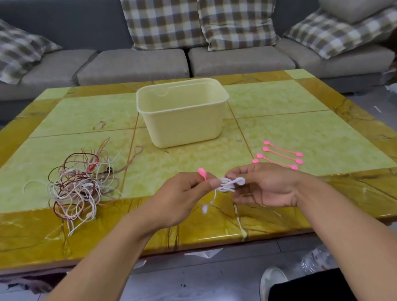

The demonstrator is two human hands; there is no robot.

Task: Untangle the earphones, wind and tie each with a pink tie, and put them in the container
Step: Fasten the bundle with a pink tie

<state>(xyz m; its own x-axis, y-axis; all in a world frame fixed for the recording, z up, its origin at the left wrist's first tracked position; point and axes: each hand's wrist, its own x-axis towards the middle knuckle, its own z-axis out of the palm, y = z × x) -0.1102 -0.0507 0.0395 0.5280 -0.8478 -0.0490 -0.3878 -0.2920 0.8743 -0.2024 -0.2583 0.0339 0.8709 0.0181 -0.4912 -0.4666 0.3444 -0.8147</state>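
My left hand (185, 196) pinches a wound white earphone (228, 184) together with a pink tie (202, 173) whose round end sticks up above my fingers. My right hand (262, 187) holds the other side of the white bundle, and one earbud dangles below on a short cord. A tangled heap of white, pink and brown earphones (81, 184) lies on the table to the left. The pale yellow container (183, 112) stands behind my hands at the table's middle. Several loose pink ties (281, 155) lie to the right.
The yellow-green tiled table (285, 97) has a darker border, and its front edge runs just below my wrists. A grey sofa (132, 66) with checked cushions stands behind it. A shoe (272, 282) and a plastic bottle (316, 260) are on the floor at lower right.
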